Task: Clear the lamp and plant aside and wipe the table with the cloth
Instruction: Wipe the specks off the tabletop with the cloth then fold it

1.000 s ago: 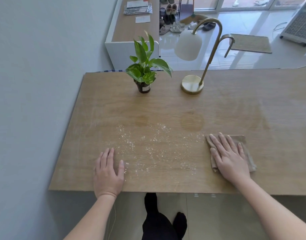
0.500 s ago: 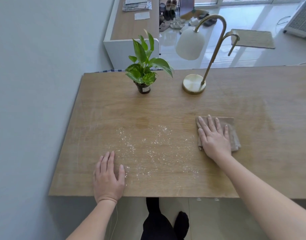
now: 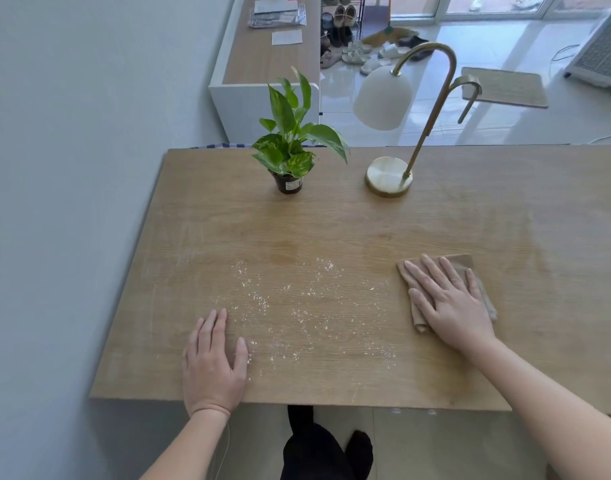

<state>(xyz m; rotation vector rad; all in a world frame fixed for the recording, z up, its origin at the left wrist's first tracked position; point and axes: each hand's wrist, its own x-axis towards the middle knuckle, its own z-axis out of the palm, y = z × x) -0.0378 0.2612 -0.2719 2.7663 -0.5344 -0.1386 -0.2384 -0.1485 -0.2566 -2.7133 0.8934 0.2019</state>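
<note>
A small potted plant [image 3: 290,150] and a brass lamp [image 3: 390,176] with a white shade stand near the far edge of the wooden table [image 3: 331,223]. White crumbs [image 3: 297,306] are scattered over the near middle of the table. My right hand [image 3: 449,303] lies flat, fingers spread, pressing a folded beige cloth [image 3: 462,263] onto the table to the right of the crumbs. Near the front edge, my left hand [image 3: 214,368] rests flat and holds nothing, at the left border of the crumbs.
A grey wall [image 3: 72,202] runs along the table's left side. Beyond the table are a white cabinet [image 3: 262,81] with papers, several shoes [image 3: 359,53] on the glossy floor, and a mat [image 3: 504,86]. My legs [image 3: 317,448] show under the front edge.
My right hand slid the cloth away from me and a little left, then back toward me and to the right. My left hand, the plant and the lamp stayed put.
</note>
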